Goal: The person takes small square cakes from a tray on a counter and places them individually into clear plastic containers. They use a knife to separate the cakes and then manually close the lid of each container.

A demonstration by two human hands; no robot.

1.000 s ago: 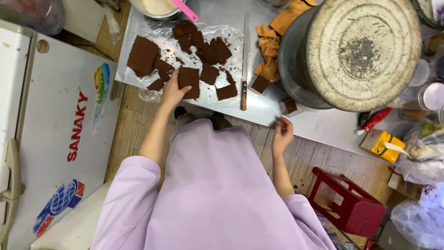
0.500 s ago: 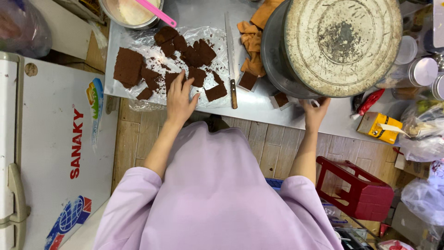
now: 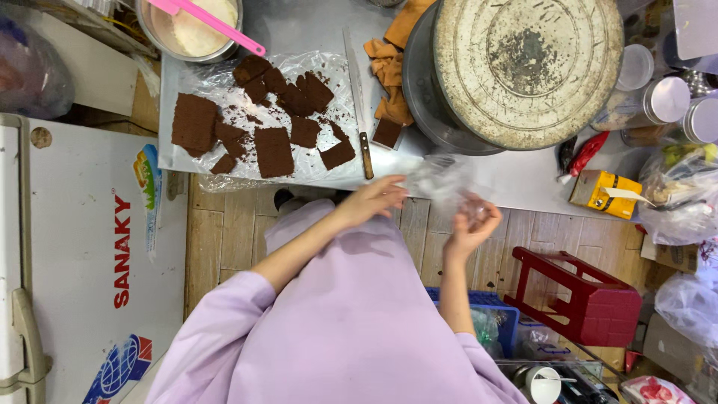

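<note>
Crumpled clear plastic bag between hands

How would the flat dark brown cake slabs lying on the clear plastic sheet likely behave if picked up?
The flat dark brown cake slabs probably break easily: crumbs and broken corners lie scattered over the clear plastic sheet. They look thin and wide, so one lifted by an edge might sag or snap. Their square, flat shape suggests no rolling.

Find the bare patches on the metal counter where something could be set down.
Bare counter lies between the big round drum and the yellow box, and above the knife beside the bowl. The plastic sheet with brown cake pieces is crowded.
</note>
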